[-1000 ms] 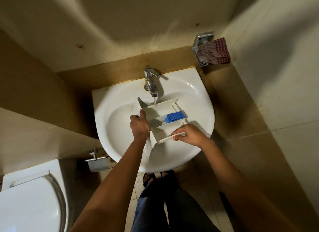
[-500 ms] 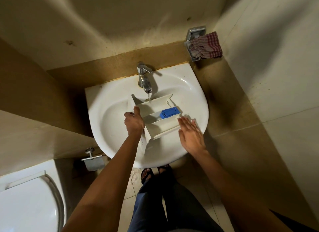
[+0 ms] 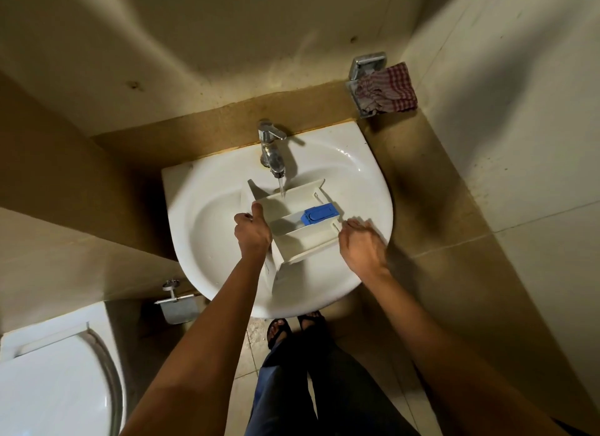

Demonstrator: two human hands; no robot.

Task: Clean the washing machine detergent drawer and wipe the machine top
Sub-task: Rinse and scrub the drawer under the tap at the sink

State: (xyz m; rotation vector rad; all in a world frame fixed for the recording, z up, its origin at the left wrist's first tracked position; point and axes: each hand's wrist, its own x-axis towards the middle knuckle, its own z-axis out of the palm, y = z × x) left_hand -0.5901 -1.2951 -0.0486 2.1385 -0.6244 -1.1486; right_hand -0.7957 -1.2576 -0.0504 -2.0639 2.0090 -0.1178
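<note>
A white detergent drawer (image 3: 302, 239) with a blue insert (image 3: 319, 214) lies across the white sink (image 3: 207, 231). Water runs from the chrome tap (image 3: 271, 146) into the drawer's far compartment. My left hand (image 3: 253, 232) grips the drawer's left end, thumb up along its wall. At the drawer's right end, my right hand (image 3: 362, 245) has its fingers curled onto the edge, over the sink rim. The washing machine is not in view.
A red checked cloth (image 3: 388, 88) hangs on a chrome holder on the wall at the back right. A white toilet (image 3: 55, 380) stands at the lower left, with a paper holder (image 3: 177, 307) beside the sink. My legs and sandalled feet are below the basin.
My right hand let go of the drawer's near edge, opened flat, then slid right and curled onto the drawer's right end. The left hand kept its hold.
</note>
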